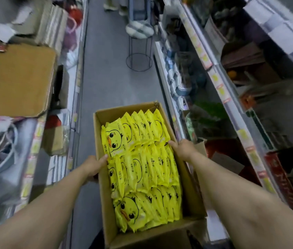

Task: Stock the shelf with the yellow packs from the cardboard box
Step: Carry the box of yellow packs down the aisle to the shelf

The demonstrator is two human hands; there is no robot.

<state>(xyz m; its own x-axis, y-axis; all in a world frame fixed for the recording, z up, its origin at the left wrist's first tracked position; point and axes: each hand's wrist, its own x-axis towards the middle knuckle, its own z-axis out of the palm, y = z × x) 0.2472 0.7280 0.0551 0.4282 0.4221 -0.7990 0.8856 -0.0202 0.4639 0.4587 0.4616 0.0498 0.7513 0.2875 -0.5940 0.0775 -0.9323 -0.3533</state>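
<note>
My left hand (pixel 95 167) grips the left wall of the cardboard box (pixel 124 110), thumb hooked over the rim against the yellow packs (pixel 147 159), my other fingers hidden outside. My right hand (pixel 183 149) holds the right wall, fingers curled over its rim. The packs fill the box in three rows, near me in the aisle, the shelf (pixel 232 108) just right.

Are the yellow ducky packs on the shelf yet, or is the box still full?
Not started. The open brown cardboard box looks full: three rows of yellow duck-print packs. In hand: the left hand and right hand grip the box's side walls. Left: every pack; none shows on the shelves.
</note>
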